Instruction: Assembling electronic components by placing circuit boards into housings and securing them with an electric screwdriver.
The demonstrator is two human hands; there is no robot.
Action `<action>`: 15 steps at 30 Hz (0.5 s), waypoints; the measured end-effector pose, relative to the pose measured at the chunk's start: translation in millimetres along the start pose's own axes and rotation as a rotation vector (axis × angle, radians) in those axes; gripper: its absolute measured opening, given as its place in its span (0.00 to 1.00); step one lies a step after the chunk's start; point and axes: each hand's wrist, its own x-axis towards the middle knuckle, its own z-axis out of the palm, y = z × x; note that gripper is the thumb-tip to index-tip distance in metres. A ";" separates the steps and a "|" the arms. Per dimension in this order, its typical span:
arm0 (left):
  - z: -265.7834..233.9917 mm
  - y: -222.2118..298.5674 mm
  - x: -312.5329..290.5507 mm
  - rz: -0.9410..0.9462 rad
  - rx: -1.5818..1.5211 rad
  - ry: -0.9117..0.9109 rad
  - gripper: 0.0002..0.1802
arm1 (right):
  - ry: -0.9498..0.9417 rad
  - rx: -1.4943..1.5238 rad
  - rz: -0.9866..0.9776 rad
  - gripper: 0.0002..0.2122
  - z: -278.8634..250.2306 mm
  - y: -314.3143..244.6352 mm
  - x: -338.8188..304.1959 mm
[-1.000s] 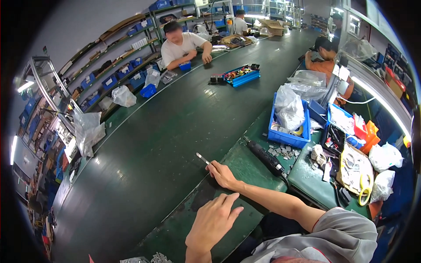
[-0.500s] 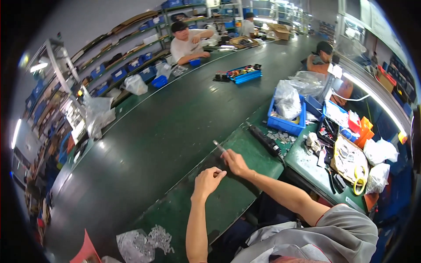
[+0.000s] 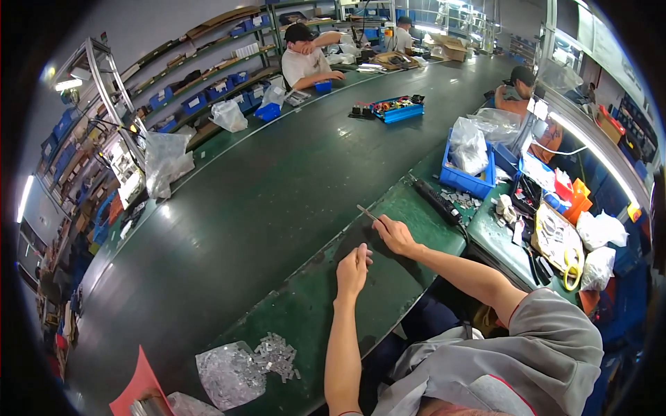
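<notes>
My right hand [image 3: 394, 236] is closed on a thin, light-coloured stick-like tool [image 3: 365, 211] that points away to the far left; its kind is too small to tell. Just left of it and nearer, my left hand [image 3: 352, 274] is pinched closed, and anything between its fingers is hidden. Both hands hover over the green mat [image 3: 409, 291] along the bench's near side. A black electric screwdriver [image 3: 437, 201] lies right of my right hand, with small metal plates [image 3: 465, 201] scattered beside it.
Nearer left sit a clear bag [image 3: 229, 378] and a pile of small clear pieces [image 3: 277, 355]. A blue bin [image 3: 472, 182], yellow-handled scissors [image 3: 573, 269] and plastic bags crowd the right. On the dark belt [image 3: 277, 187] rests a blue-cased electronic unit [image 3: 399, 111]. Co-workers sit farther off.
The view has shifted, so the bench things sit a little farther right. My left hand has turned more upright, its fingers pinched. My right hand still holds the thin tool.
</notes>
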 end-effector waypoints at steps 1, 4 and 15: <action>-3.5 0.2 2.3 0.021 0.026 -0.014 0.26 | -0.021 0.005 0.061 0.10 1.7 -0.2 0.9; -1.4 6.2 3.5 -0.036 -0.053 -0.017 0.26 | -0.023 -0.094 -0.063 0.10 -1.1 9.0 -0.1; 1.5 13.0 3.6 -0.160 -0.112 0.025 0.25 | 0.077 0.361 0.243 0.14 -17.9 3.0 7.6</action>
